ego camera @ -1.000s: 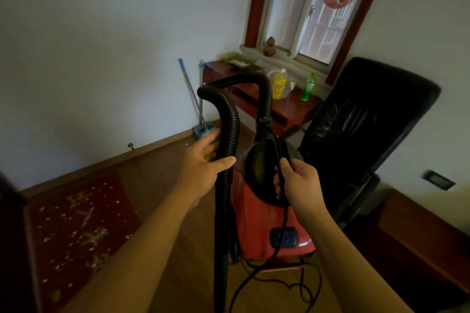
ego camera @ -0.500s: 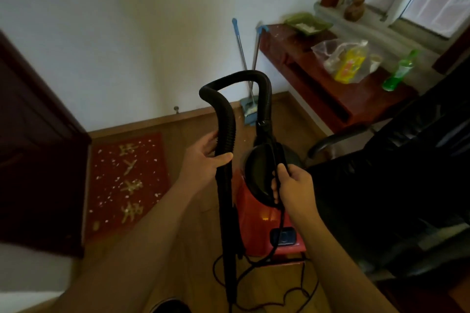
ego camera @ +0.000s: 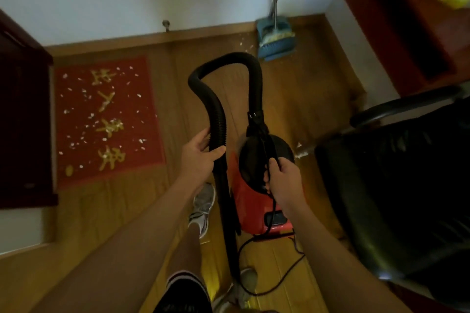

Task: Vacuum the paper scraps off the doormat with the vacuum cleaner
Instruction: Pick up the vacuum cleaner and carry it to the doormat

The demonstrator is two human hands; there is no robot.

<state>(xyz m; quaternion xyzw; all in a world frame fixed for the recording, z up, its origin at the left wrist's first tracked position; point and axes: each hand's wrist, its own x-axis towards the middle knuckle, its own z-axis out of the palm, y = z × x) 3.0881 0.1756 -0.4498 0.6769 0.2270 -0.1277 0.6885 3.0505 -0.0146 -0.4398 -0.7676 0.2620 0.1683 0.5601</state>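
Vacuum cleaner (ego camera: 256, 201) in hand, a person stands on the wooden floor: the left hand (ego camera: 201, 157) wraps the ribbed black hose (ego camera: 217, 119) where it meets the wand, and the right hand (ego camera: 283, 178) clasps the black cord and handle atop the red canister. Beyond, to the left, the red doormat (ego camera: 106, 119) by the dark door lies strewn with white paper scraps (ego camera: 87, 98). Judging by that, suction has not begun; the nozzle is well apart from the mat.
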